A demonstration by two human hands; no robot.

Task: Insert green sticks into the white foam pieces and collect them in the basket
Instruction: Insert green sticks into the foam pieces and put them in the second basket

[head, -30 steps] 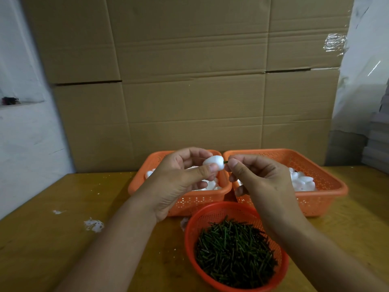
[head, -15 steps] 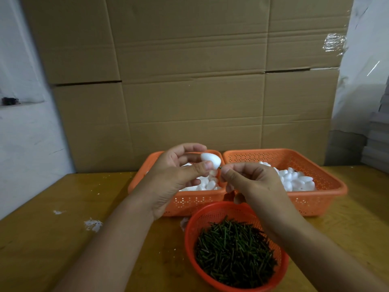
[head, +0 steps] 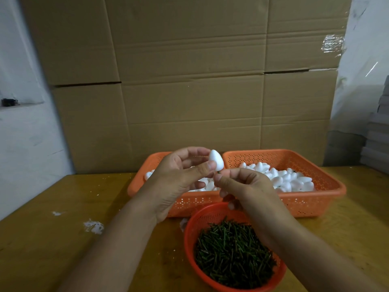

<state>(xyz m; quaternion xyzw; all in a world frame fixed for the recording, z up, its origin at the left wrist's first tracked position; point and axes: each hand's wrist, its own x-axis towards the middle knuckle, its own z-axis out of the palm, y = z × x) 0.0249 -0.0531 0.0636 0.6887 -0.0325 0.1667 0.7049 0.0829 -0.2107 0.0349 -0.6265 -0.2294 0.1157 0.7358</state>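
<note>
White foam piece above round red-orange basket of dark green sticks. Behind: two orange perforated baskets, white pieces inside. Beneath: yellow-brown table, white-flecked. Beyond: brown cardboard.

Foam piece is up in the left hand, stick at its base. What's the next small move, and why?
Probably push the green stick further up into the foam piece. The left hand pinches the piece with its wide end down, the right hand pinches the stick just below, and only a short bit shows between them. Then it can go into a rectangular basket.
</note>
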